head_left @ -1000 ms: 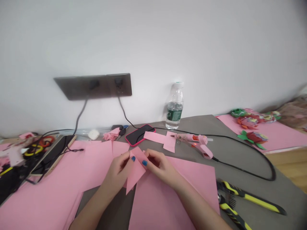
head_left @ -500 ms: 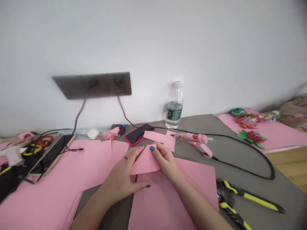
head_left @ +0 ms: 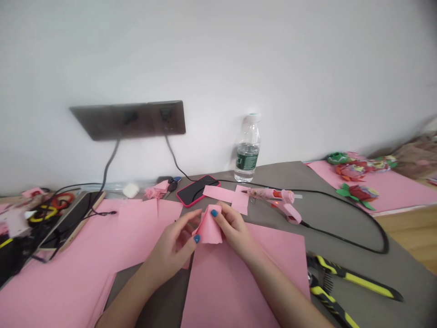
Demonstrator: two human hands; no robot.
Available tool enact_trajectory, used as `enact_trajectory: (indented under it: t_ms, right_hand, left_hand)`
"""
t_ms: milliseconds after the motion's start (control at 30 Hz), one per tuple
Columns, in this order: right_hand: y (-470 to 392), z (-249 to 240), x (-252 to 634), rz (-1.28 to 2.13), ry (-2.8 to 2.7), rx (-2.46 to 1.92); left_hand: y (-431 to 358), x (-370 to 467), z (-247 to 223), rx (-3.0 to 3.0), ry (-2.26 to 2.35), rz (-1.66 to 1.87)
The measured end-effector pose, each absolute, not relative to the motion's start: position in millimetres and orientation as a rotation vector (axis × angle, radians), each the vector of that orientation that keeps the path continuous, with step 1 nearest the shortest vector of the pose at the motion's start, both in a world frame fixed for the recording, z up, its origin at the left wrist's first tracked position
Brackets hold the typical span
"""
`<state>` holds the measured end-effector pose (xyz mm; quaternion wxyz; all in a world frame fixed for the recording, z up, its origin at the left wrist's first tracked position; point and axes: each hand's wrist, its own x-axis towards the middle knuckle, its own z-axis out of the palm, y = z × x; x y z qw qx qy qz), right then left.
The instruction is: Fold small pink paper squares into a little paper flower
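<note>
Between my two hands is a small piece of pink paper (head_left: 210, 228), curled into a cone-like shape above a large pink sheet (head_left: 235, 278). My right hand (head_left: 234, 226) pinches its upper end, thumb in front and fingers behind. On the other side, my left hand (head_left: 175, 243) has its thumb and fingers closed on the paper's left edge. Just beyond my hands lie cut pink paper strips (head_left: 220, 193), and a pink glue gun (head_left: 278, 200) rests with its nozzle over them.
A water bottle (head_left: 247, 150) stands against the wall. A red-edged phone (head_left: 196, 190) lies in front of it. Yellow-black pliers (head_left: 362, 282) are at right, paper flowers (head_left: 358, 193) farther back. Pink sheets (head_left: 78, 269) cover the left side. The glue gun's cord (head_left: 382, 228) loops at right.
The small pink paper has gone from flatter to curled. My left thumb has moved up from below and closed onto its left edge, while my right hand keeps its pinch.
</note>
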<state>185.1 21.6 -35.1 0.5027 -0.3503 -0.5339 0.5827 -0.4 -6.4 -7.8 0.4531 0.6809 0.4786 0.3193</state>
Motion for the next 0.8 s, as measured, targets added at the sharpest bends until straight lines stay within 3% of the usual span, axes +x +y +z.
enact_trajectory:
  t_ms: [167,400,800]
  right_hand:
    - [21.9,-32.7,185.9,1.476,-1.254,-0.831]
    - [24.9,-32.0,186.5,1.517,-1.119,-0.889]
    - [15.9,-30.6,187.4,1.484,-1.381,-0.777]
  left_hand:
    - [-1.0,-1.8,-3.9,1.465,1.212,0.836]
    - [-4.8,-1.8,0.1,1.312,1.078,0.521]
    - [-5.7,4.2,-2.2,1.369,1.063,0.715]
